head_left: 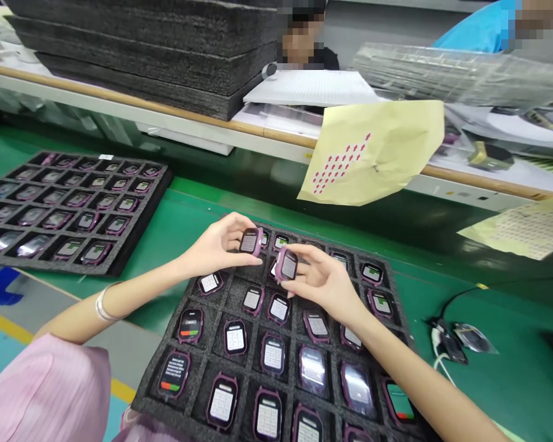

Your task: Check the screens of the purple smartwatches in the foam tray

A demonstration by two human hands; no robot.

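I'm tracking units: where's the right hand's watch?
Head view, near centre: the right hand holds the watch over a tray, right of the left hand.

Purple watch (249,240) in left grip (219,247), second watch (289,266) in right grip (326,281), black foam tray (253,362) beneath

Left hand (214,247) and right hand (330,285) pinch close together (forearms (399,363) outstretched).

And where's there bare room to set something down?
Bare green table lies between the left tray and near tray, and between that tray and the black item. Crowded: both trays, with watches in most cells.
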